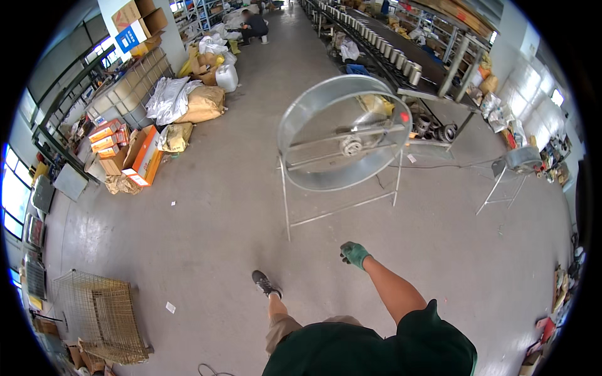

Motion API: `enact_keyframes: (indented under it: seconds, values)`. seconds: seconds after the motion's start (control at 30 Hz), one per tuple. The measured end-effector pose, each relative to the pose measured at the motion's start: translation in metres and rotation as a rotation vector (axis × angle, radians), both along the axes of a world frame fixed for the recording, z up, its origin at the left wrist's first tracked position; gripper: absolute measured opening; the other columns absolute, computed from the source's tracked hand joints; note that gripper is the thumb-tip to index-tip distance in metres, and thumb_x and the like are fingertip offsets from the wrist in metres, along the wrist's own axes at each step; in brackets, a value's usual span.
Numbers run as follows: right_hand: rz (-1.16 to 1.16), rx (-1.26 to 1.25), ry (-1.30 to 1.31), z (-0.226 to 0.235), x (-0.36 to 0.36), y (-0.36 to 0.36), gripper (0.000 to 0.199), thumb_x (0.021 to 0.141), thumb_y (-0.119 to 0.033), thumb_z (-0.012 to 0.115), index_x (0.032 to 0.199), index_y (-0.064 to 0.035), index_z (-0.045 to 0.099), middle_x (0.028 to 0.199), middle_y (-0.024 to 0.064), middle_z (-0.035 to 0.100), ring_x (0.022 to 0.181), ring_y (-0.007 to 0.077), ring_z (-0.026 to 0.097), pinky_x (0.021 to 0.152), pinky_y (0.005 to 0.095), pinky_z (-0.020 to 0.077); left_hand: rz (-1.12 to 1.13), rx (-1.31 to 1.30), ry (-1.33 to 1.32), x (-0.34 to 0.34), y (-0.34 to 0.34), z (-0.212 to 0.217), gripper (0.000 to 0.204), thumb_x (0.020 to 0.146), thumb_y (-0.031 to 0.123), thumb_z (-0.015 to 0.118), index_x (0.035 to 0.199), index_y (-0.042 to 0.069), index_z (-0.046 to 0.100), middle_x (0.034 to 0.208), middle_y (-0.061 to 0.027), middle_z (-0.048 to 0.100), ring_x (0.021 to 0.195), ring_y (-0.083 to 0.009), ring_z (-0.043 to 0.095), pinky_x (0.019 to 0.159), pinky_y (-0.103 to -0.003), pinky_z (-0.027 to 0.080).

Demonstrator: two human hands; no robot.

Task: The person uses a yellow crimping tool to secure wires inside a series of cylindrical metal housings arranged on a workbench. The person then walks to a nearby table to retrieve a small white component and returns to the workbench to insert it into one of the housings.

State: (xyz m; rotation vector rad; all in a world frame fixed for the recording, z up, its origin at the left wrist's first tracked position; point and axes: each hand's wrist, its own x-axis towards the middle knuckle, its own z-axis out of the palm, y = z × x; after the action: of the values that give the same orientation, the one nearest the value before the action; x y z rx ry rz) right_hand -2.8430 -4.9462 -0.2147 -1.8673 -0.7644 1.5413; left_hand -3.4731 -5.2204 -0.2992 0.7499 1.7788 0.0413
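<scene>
My right hand [355, 254], in a green work glove, reaches forward over the grey floor with its fingers curled in. Nothing shows in it, and it touches nothing. Nearest to it, farther ahead, stands a large round metal drum fan [295, 169] on a tubular frame. Its hub [351, 145] sits in the middle of the ring on crossbars, and a red mark [404, 117] is on the ring's right side. My left hand is out of the picture.
A wire mesh cage [113, 319] stands at the lower left. Orange cartons [143, 156] and sacks [204, 104] line the left side. A long conveyor bench [433, 69] carrying a row of metal cylinders runs along the right. A smaller fan [522, 160] stands far right; a person [255, 26] crouches far off.
</scene>
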Motion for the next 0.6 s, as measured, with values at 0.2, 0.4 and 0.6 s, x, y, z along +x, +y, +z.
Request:
enact_keyframes:
  seconds: [0.2, 0.4, 0.6]
  values:
    - [0.458, -0.179, -0.169, -0.069, -0.017, 0.162, 0.028, 0.099, -0.024, 0.06, 0.121, -0.0081, 0.066, 0.102, 0.011, 0.072, 0.081, 0.0249, 0.073, 0.067, 0.0412, 0.0588, -0.045, 0.05, 0.007, -0.079, 0.292, -0.008, 0.005, 0.09, 0.014, 0.072, 0.095, 0.012, 0.074, 0.071, -0.006, 0.067, 0.051, -0.0228, 0.057, 0.046, -0.043, 0.047]
    - [0.093, -0.486, 0.012, -0.047, -0.063, 0.258, 0.029, 0.101, -0.027, 0.054, 0.11, -0.004, 0.068, 0.102, 0.0134, 0.073, 0.083, 0.0281, 0.074, 0.069, 0.0438, 0.0595, 0.204, 0.395, -0.212, -0.115, 0.723, 0.076, 0.009, 0.09, 0.007, 0.075, 0.097, 0.012, 0.074, 0.065, -0.0004, 0.061, 0.048, -0.0147, 0.054, 0.043, -0.033, 0.042]
    - [0.486, -0.63, -0.026, -0.147, -0.091, 0.363, 0.024, 0.098, -0.025, 0.06, 0.107, -0.0065, 0.073, 0.1, 0.0158, 0.073, 0.088, 0.0334, 0.072, 0.074, 0.048, 0.0582, -0.476, 0.475, 0.36, -0.191, 0.976, 0.045, 0.011, 0.092, 0.018, 0.07, 0.098, 0.01, 0.075, 0.076, -0.0044, 0.07, 0.063, -0.0217, 0.065, 0.052, -0.042, 0.053]
